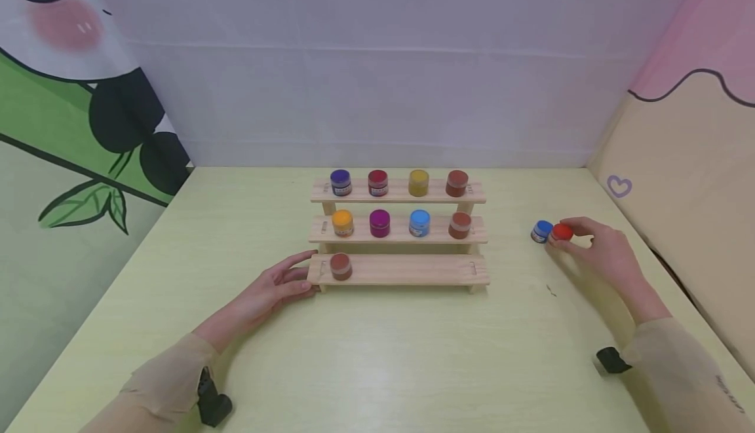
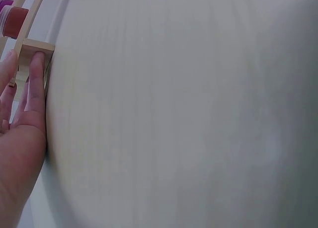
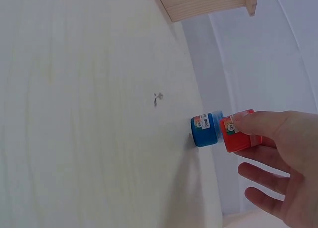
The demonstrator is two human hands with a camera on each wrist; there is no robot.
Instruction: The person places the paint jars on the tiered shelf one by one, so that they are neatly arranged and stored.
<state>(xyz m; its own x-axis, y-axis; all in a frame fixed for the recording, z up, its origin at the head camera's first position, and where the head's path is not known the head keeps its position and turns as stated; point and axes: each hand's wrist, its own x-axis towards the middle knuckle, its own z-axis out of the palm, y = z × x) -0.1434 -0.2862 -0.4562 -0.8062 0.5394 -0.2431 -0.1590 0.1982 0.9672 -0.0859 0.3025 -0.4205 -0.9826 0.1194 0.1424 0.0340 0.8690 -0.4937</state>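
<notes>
My right hand (image 1: 607,253) pinches a red paint jar (image 3: 236,133) between thumb and fingers at the right of the table. Right beside it is a blue paint jar (image 3: 204,130) that no hand holds. At the middle is a three-step wooden rack (image 1: 407,270). My left hand (image 1: 277,292) grips the left end of its lowest step, thumb in front and fingers reaching behind and under. On that step stands one brown jar (image 1: 341,266). The middle step carries orange (image 1: 343,223), purple (image 1: 380,223), light blue (image 1: 419,223) and brown jars.
On the top step stand dark blue (image 1: 341,183), dark red (image 1: 378,183), yellow (image 1: 419,183) and brown jars (image 1: 457,183). The pale table (image 1: 389,354) ends at a plain cloth (image 1: 377,105) behind the rack. Printed panels flank both sides.
</notes>
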